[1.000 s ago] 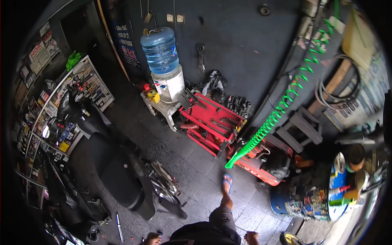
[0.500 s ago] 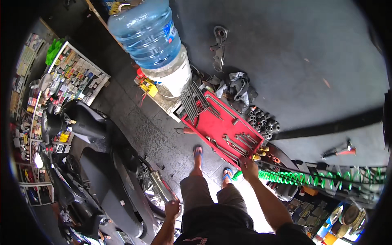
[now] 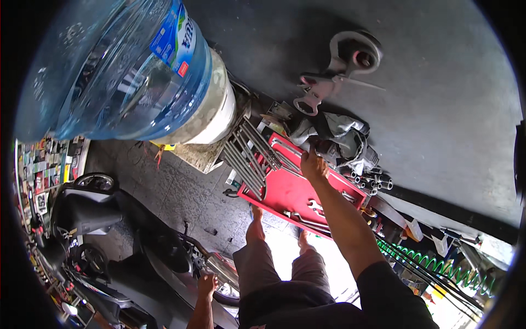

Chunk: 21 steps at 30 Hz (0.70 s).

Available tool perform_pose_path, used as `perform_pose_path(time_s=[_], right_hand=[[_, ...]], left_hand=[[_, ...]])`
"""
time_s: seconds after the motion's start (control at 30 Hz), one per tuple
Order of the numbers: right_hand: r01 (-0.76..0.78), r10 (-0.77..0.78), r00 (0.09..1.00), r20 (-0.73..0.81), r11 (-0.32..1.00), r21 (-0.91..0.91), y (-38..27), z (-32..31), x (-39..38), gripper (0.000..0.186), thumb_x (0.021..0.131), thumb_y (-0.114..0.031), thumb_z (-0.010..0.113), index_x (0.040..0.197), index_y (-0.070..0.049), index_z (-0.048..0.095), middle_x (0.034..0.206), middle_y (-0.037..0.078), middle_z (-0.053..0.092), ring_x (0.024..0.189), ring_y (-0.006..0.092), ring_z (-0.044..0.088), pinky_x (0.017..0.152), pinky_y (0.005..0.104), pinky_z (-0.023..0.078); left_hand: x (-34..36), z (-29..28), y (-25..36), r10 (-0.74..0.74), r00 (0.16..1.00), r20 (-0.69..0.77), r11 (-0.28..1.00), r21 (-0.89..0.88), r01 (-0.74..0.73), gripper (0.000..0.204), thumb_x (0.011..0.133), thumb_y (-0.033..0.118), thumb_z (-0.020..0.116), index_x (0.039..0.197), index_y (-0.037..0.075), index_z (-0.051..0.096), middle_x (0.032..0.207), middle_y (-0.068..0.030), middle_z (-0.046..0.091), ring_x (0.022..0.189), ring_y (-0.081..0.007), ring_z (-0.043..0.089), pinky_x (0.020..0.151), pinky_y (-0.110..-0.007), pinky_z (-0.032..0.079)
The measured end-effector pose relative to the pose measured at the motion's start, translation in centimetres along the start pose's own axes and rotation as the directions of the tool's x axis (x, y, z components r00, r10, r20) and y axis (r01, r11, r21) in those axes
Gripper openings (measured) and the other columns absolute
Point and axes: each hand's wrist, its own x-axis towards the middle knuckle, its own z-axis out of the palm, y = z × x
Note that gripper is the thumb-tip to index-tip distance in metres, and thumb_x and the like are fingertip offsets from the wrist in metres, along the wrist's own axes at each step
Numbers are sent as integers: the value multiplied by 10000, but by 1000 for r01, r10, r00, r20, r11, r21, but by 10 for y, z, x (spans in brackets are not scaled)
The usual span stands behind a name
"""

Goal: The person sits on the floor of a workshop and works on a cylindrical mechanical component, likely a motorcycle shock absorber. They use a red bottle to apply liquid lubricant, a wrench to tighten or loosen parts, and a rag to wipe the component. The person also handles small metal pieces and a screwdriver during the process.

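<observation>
My right hand (image 3: 314, 165) reaches over the far edge of a red tool tray (image 3: 290, 190). Its fingers are drawn together beside a crumpled grey rag (image 3: 350, 134); whatever they may hold is hidden. In the tray lie several long metal bars (image 3: 246, 159) at the left and wrenches (image 3: 315, 207) toward the near side. A cluster of metal sockets (image 3: 372, 181) sits just right of the rag. My left hand (image 3: 207, 286) hangs low, fingers curled, near the silver exhaust (image 3: 223, 270) of a motor scooter; I cannot make out anything in it.
A big blue water bottle (image 3: 126, 82) on a white stand (image 3: 216, 104) rises at the upper left. The black scooter (image 3: 137, 263) fills the lower left. A metal part (image 3: 334, 71) lies on the dark surface beyond the rag. Green coiled hose (image 3: 433, 260) runs at the right.
My right hand has gone from the tray's near right corner to its far side by the rag. The view has shifted closer to the bottle; my left hand stays low near the scooter.
</observation>
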Motion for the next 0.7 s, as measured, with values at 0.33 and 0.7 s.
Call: perform_pose_path(time_s=[0.33,0.7], right_hand=[[44,-42,995,-94,999,17,-4,-17,-1,356,917,-313,561,1220,-163,671,999,265,703,941,465,678,806,560,555],[-468,488,845,-219,873,138,-47,0,15,395,912,-353,504,947,-56,762,978,217,731,951,402,711,841,506,560]], left_hand=[[20,-18,-28,-151,988,-18,984,95,152,173,962,230,589,898,71,573,678,-33,575,495,-115,523,422,-253,413],[19,-22,-32,-128,992,-24,992,-8,128,221,955,281,640,873,83,588,668,-14,575,505,-109,536,439,-261,420]])
